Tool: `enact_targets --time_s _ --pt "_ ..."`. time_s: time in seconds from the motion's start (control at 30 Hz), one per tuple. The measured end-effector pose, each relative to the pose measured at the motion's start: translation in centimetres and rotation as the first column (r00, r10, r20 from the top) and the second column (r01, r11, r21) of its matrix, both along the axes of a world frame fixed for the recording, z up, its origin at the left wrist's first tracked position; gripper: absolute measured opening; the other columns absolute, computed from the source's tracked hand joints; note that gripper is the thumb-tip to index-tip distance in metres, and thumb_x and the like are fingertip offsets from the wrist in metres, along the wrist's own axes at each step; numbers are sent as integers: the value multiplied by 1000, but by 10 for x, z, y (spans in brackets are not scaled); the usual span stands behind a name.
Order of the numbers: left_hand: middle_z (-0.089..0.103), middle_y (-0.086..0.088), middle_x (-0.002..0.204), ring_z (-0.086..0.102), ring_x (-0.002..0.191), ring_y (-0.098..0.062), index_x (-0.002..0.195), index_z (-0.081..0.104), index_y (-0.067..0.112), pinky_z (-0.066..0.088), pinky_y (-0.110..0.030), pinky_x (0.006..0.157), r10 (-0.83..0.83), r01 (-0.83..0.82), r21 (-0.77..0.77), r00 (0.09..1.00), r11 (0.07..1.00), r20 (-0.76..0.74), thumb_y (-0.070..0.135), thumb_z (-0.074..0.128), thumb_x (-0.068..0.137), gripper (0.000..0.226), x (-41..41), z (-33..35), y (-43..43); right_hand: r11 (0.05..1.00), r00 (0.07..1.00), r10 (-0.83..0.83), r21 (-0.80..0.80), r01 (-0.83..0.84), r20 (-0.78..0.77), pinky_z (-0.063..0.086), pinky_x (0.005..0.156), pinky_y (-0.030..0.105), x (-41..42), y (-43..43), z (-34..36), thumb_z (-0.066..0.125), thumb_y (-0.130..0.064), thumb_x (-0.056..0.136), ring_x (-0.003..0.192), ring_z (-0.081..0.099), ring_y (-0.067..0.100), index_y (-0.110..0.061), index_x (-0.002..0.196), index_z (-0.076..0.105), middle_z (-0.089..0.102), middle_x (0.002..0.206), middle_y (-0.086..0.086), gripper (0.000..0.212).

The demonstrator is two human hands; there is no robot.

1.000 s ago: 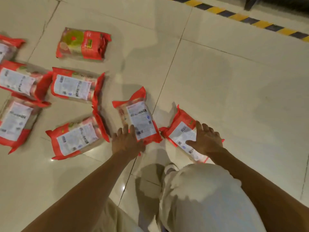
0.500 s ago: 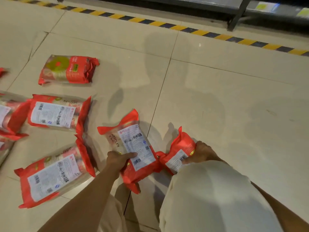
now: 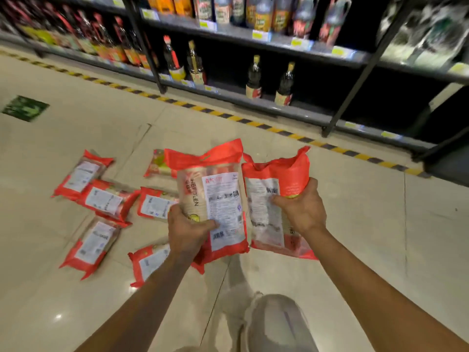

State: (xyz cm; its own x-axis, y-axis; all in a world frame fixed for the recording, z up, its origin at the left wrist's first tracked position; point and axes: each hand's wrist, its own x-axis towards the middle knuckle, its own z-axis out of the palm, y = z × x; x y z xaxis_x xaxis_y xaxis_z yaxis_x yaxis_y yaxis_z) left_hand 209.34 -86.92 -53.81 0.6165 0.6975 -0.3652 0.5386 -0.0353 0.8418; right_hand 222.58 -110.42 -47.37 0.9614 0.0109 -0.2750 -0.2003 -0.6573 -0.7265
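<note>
We hold two packets up off the floor (image 3: 380, 237), one in each hand, in front of the shelf (image 3: 279, 107). Our left hand (image 3: 186, 232) grips the left packet (image 3: 218, 199) low down, with the thumb pressed across the white label and the fingers curled behind. Our right hand (image 3: 302, 209) grips the right packet (image 3: 264, 199) by its right edge, with the thumb on the front and the fingers wrapped behind. The two hang upright side by side, and we cannot tell whether their edges touch.

The grips are the first risk. Each packet is held one-handed at one spot, and the film looks smooth. Most of the left packet stands above our hand, so we think it could tip forward and slide out. The right packet sags below our hand, so its lower end may swing and pull loose. The contents look dry and stacked, so a fall might crack them.

The second risk is underfoot. The packets on the floor (image 3: 101, 199) lie scattered to our left, and one lies right under our left forearm. A careless step could crush one or make us slip on the glossy tiles.

The third is the shelf. The bottles (image 3: 253, 80) stand near its front edge, just past the striped tape (image 3: 253, 121). With both hands full, a packet pushed in too fast or too wide could knock one over.
</note>
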Motion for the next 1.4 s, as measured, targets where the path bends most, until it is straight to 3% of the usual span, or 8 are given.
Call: enact_targets --time_s 0.07,0.23,0.43,0.7,0.97,1.13,1.27,1.4 --pt "71 0 109 74 95 -21 106 50 34 62 -52 80 12 -12 13 999 1000 30 40 95 40 81 -9 56 7 1000 1000 0 17 -1 6 53 79 42 -12 11 68 85 -53 71 94 64 28 -26 112 37 64 105 -3 68" --pt "70 -1 112 72 96 -22 114 49 28 60 -53 83 87 -107 103 978 989 189 44 94 38 90 -79 323 44 991 984 83 93 -98 155 53 82 45 -67 65 310 86 -57 65 92 64 24 -29 110 42 65 103 -8 70" --pt "66 1 102 68 89 -21 107 45 21 56 -43 75 212 -286 215 927 934 310 16 98 58 73 -184 491 74 954 930 160 189 -232 330 51 78 42 -157 131 462 86 -57 64 93 62 22 -28 114 41 63 106 -8 73" --pt "63 3 96 65 85 -19 97 43 27 56 -47 76 382 -516 289 827 806 412 18 98 58 68 -323 578 112 850 818 341 221 -479 462 43 74 38 -260 210 546 85 -57 65 104 65 29 -27 114 42 66 112 -2 72" --pt "64 4 102 66 90 -20 108 45 30 57 -51 80 528 -683 302 716 665 456 45 89 39 83 -421 614 141 732 716 466 229 -642 519 49 80 41 -335 283 576 83 -61 61 106 63 28 -29 111 41 64 113 -3 73" --pt "63 3 103 66 93 -20 109 46 25 57 -50 80 600 -762 311 642 568 476 27 98 49 79 -472 623 167 633 644 565 229 -740 516 50 86 44 -374 339 584 85 -58 62 108 63 29 -26 116 43 64 116 -2 76" --pt "65 7 102 68 90 -15 108 46 30 58 -47 78 671 -834 307 551 458 496 34 92 45 78 -507 626 189 517 555 643 236 -823 528 52 85 45 -401 397 587 84 -61 59 105 63 29 -26 116 42 64 115 -2 78" --pt "67 3 102 71 87 -15 103 47 31 60 -47 76 726 -888 317 456 333 515 9 97 62 68 -541 629 219 373 451 724 254 -892 521 53 80 42 -431 462 591 84 -61 58 102 65 30 -28 114 41 66 114 -2 78"
